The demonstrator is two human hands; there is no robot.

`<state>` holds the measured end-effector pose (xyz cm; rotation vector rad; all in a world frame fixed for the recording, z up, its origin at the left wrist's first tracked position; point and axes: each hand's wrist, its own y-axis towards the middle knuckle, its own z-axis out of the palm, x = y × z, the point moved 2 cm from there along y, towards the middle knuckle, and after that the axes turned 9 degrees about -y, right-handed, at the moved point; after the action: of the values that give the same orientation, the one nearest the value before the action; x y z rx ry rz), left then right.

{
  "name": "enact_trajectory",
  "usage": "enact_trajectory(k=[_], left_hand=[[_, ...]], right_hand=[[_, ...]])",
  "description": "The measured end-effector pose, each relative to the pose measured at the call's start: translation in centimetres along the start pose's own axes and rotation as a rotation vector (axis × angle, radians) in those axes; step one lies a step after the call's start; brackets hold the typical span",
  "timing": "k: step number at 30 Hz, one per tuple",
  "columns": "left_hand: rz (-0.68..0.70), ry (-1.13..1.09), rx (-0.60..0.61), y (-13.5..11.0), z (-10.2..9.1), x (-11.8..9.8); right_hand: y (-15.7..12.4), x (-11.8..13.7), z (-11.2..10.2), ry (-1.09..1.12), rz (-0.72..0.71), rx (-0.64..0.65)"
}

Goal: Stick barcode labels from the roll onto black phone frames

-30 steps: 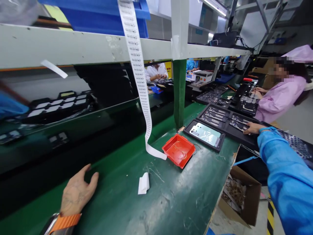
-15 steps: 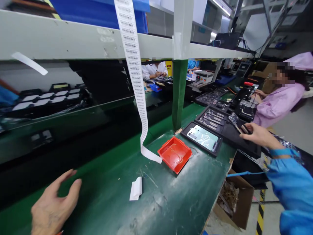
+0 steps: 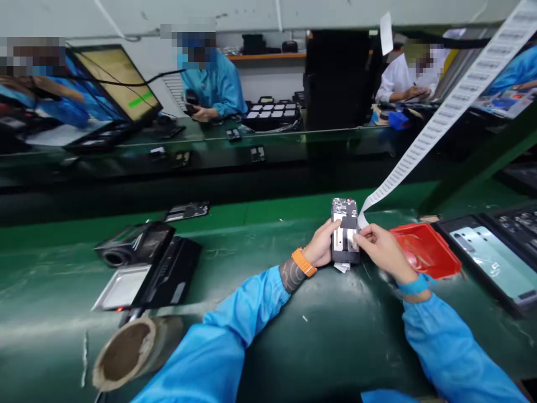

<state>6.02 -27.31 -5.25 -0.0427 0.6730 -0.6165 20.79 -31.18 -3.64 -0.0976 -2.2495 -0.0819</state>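
Note:
Both my hands hold a dark phone board (image 3: 344, 230) with white patches, upright above the green bench. My left hand (image 3: 323, 246), with an orange strap at the wrist, grips its left edge. Its right edge is pinched by my right hand (image 3: 380, 250), fingertips on the lower face. A small white paper scrap (image 3: 342, 268) lies on the mat just below the board. A long white label strip (image 3: 428, 134) hangs down from the upper right and ends behind the board.
A red tray (image 3: 425, 249) sits just right of my hands, then a black tray with a phone back cover (image 3: 486, 254). A black fixture with a lens (image 3: 142, 263) and a cardboard tube (image 3: 130, 352) stand at left. Other people work beyond the conveyor (image 3: 251, 168).
My view swung left. The right hand brought the board from the trays on the right to the bench centre, and the left hand rose from the mat to grip it too.

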Motion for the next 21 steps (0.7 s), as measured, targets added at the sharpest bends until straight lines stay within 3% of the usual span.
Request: enact_trajectory(k=[3, 7, 16, 21], left_hand=[[-0.125, 0.034, 0.061, -0.1, -0.6, -0.4], [-0.16, 0.113, 0.141, -0.7, -0.1, 0.1], [-0.003, 0.23, 0.013, -1.4, 0.8, 1.8], [-0.043, 0.145, 0.013, -2.1, 1.2, 0.8]], right_hand=[[-0.5, -1.7, -0.4, 0.075, 0.04, -0.02], [-1.3, -2.3, -0.3, 0.054, 0.069, -0.094], [-2.6, -0.7, -1.0, -0.25, -0.05, -0.191], [-2.7, -0.6, -1.1, -0.07, -0.098, -0.081]])
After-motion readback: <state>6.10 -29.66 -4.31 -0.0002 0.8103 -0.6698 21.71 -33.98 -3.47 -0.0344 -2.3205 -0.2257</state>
